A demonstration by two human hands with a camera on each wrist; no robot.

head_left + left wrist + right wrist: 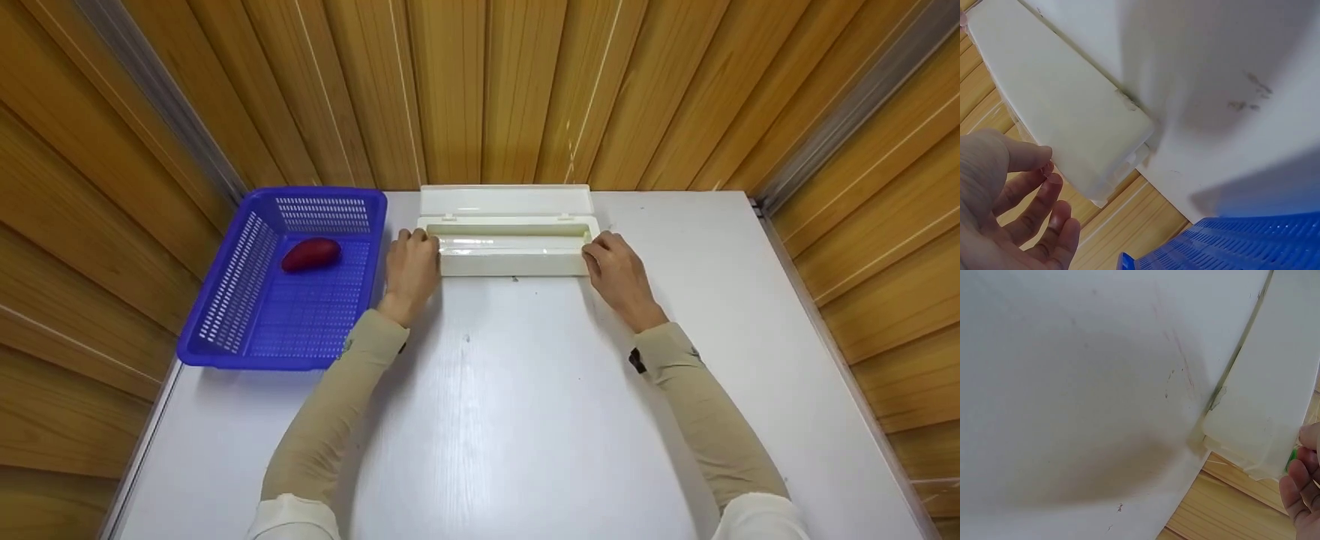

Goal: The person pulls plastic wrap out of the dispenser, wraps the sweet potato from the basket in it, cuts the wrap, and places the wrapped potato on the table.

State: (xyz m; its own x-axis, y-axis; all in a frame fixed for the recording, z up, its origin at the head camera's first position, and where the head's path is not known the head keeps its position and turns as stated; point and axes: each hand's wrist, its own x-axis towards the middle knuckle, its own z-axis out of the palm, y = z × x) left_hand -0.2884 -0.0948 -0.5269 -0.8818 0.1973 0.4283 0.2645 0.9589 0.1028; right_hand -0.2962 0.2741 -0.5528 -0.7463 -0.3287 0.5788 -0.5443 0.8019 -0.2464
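Note:
A long white cling film dispenser box [517, 265] lies on the table with its lid [506, 199] folded back. Inside it is a shiny roll of clear cling film [495, 243]. At the box's left end, my left hand [412, 266] pinches the edge of the film between thumb and fingertips, seen closely as the left hand [1022, 191] in the left wrist view. My right hand [619, 274] pinches the film at the opposite end. Only part of the right hand [1306, 486] shows in the right wrist view, beside a small green piece [1291, 460] at the box's edge.
A blue plastic basket [281, 364] stands left of the box, close to my left hand. A dark red, elongated object [311, 255], like a sweet potato, lies in it. Wood-patterned panels [517, 90] border the white table [517, 420] at the back and sides.

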